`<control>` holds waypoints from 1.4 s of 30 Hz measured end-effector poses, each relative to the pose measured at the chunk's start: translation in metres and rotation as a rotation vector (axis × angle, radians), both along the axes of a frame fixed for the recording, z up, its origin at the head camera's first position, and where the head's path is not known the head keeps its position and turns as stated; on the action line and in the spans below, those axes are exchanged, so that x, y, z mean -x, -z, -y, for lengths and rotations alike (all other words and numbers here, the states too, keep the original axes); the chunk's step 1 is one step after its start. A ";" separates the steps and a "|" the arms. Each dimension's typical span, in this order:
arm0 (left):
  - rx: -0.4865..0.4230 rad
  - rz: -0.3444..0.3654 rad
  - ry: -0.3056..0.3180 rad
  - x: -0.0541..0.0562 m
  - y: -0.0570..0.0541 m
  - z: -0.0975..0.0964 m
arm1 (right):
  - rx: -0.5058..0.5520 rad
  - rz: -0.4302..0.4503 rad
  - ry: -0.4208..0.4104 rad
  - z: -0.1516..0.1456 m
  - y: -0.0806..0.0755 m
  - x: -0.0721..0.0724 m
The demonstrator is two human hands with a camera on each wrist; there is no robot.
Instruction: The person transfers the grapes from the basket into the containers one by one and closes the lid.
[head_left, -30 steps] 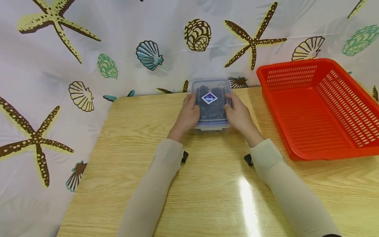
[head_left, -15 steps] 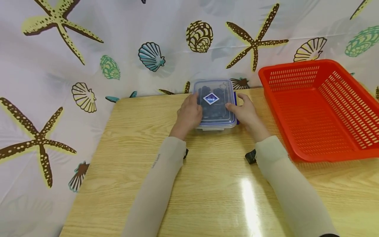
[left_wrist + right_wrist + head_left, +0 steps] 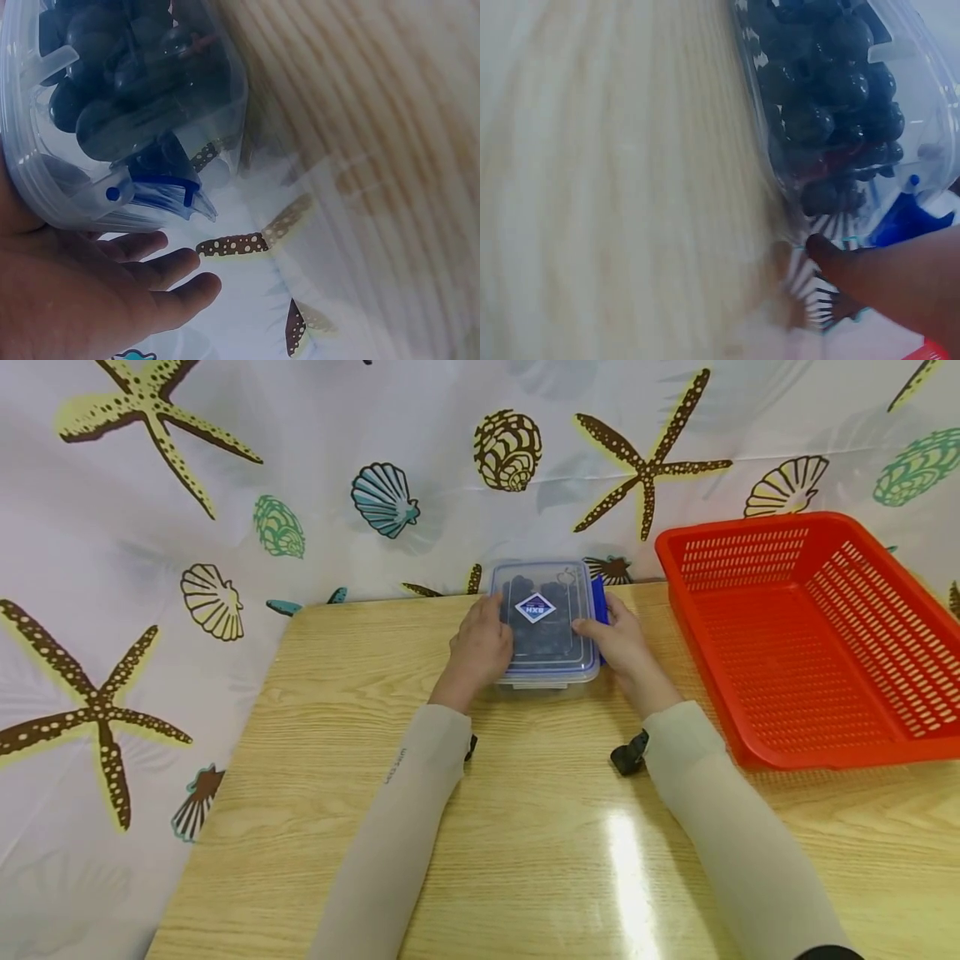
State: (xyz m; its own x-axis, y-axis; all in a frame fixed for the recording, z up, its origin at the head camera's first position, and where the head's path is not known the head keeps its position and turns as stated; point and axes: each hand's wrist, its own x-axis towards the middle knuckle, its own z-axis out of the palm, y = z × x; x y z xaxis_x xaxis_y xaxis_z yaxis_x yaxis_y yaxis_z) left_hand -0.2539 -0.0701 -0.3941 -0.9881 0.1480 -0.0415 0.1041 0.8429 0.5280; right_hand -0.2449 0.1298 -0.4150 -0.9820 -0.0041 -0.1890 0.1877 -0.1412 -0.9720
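A clear plastic food container [image 3: 546, 647] with a blue-edged lid and a diamond label stands at the table's back edge. Dark grapes [image 3: 810, 120] fill it. My left hand [image 3: 480, 647] rests against its left side and lid edge; in the left wrist view several fingers [image 3: 176, 296] reach out fairly straight beside a blue clip [image 3: 161, 176]. On the right side, another blue clip [image 3: 600, 606] sticks up from the lid. My right hand [image 3: 622, 635] holds there, thumb on the lid edge and fingers at that clip, partly hidden behind it.
A red slotted plastic basket [image 3: 813, 672] stands on the right of the wood-grain table [image 3: 547, 827]. Directly behind the table hangs a white curtain [image 3: 435, 410] printed with starfish and shells.
My right hand first gripped the container's right side, then opened away from it. Its fingers are now curled in at the blue clip, which stands out higher. The left hand barely moved.
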 end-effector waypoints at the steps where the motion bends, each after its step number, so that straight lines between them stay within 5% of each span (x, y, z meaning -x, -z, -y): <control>1: -0.004 0.000 0.002 0.000 0.000 0.000 | 0.032 -0.012 -0.010 0.000 0.002 0.000; 7: -0.039 0.009 0.002 0.001 0.002 -0.002 | 0.110 -0.073 -0.042 0.002 0.007 0.003; 17: -0.281 0.086 0.006 0.007 0.011 0.005 | -0.065 -0.082 -0.022 0.013 0.002 0.003; 42: -0.298 0.108 -0.010 0.001 0.007 0.004 | -0.146 -0.078 -0.044 0.014 0.001 0.007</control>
State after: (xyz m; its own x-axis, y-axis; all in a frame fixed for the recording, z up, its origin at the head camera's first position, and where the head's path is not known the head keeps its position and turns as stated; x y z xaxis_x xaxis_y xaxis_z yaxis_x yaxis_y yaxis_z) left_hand -0.2551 -0.0736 -0.4012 -0.9818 0.1599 -0.1025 0.0266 0.6503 0.7592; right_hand -0.2517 0.1159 -0.4163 -0.9932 -0.0255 -0.1138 0.1136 0.0097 -0.9935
